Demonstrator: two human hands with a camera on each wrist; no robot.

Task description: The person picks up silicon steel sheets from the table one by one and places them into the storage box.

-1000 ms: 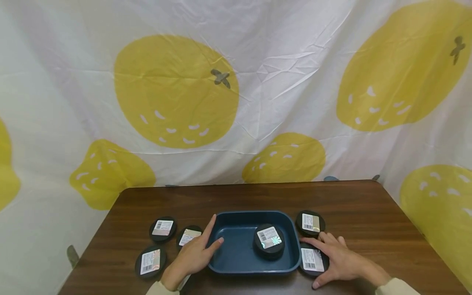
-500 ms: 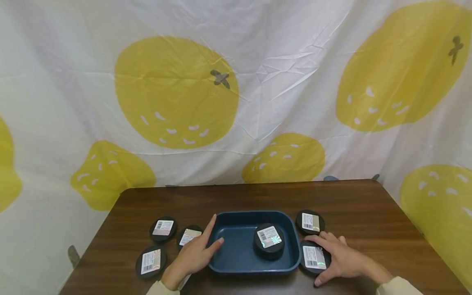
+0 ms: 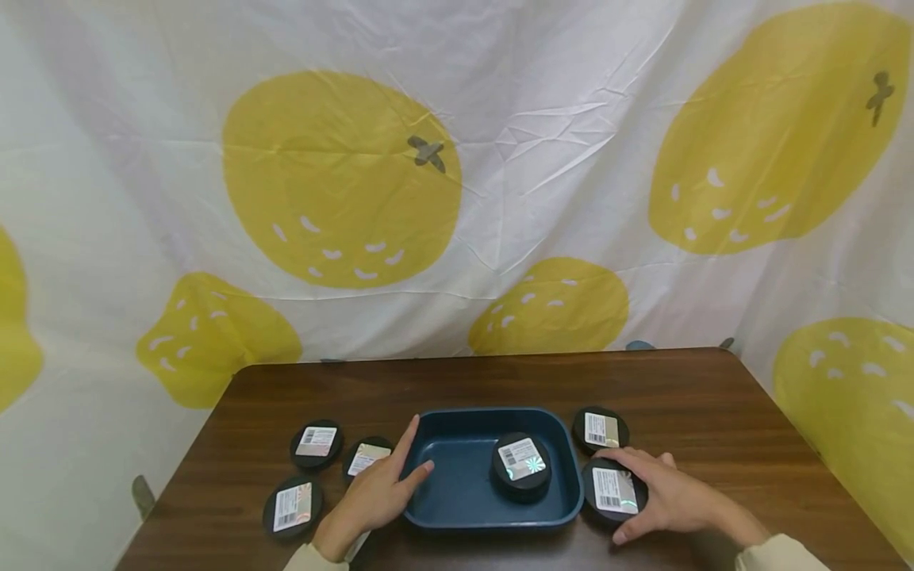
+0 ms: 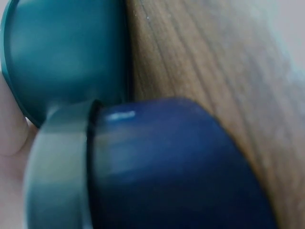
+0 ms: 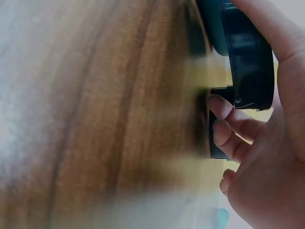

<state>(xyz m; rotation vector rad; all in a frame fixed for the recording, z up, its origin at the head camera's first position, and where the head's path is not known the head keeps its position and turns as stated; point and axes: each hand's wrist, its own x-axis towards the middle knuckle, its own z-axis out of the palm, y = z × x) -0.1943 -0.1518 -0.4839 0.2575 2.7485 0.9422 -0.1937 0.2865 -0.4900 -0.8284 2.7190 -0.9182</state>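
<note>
My right hand holds a flat round black container with a white label by its sides, thumb at the near side and index finger at the far side. In the right wrist view this container is above the wood, its side facing the camera. My left hand rests at the left end of a dark blue rectangular tray, index finger straight along the corner and thumb over the rim. Inside the tray, toward its right, sits another labelled round container. A lidded container fills the left wrist view's foreground.
Behind the held container lies another round container. Left of the tray are more: a far one, a near one and one beside my left hand. A lemon-print cloth hangs behind the brown table.
My right hand has closed its grip on the near right container and shifted it slightly right and away from the tray. The left hand and tray have stayed put.
</note>
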